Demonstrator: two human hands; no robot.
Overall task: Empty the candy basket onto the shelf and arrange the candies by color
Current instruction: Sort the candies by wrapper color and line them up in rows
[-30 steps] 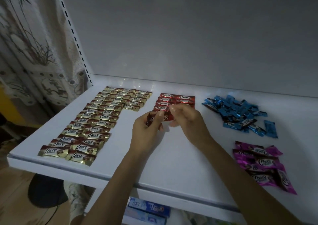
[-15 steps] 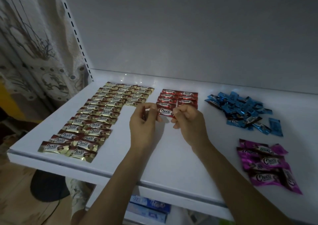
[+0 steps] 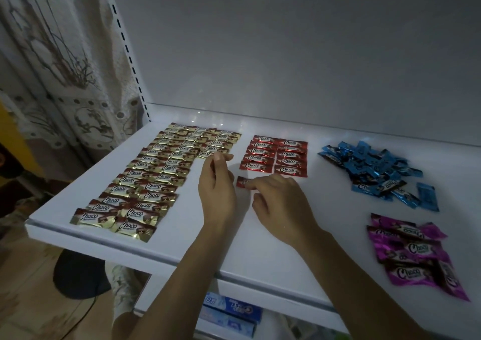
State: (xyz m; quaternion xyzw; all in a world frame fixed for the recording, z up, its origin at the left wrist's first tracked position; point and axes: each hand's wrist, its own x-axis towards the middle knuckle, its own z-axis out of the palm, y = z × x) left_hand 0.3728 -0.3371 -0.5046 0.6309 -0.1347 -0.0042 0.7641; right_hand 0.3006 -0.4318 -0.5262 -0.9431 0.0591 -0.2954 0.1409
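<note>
On the white shelf (image 3: 234,248), gold candies (image 3: 145,181) lie in neat rows at 9 o'clock. Red candies (image 3: 276,154) form two columns at 12, one loose red candy (image 3: 242,182) just below. Blue candies (image 3: 369,170) pile at 2; pink candies (image 3: 413,253) overlap at 4.

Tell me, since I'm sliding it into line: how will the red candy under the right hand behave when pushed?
The red candy lies flat on the smooth white shelf, so it likely slides, not rolls. It looks small and light. Its glossy wrapper probably crinkles.
</note>
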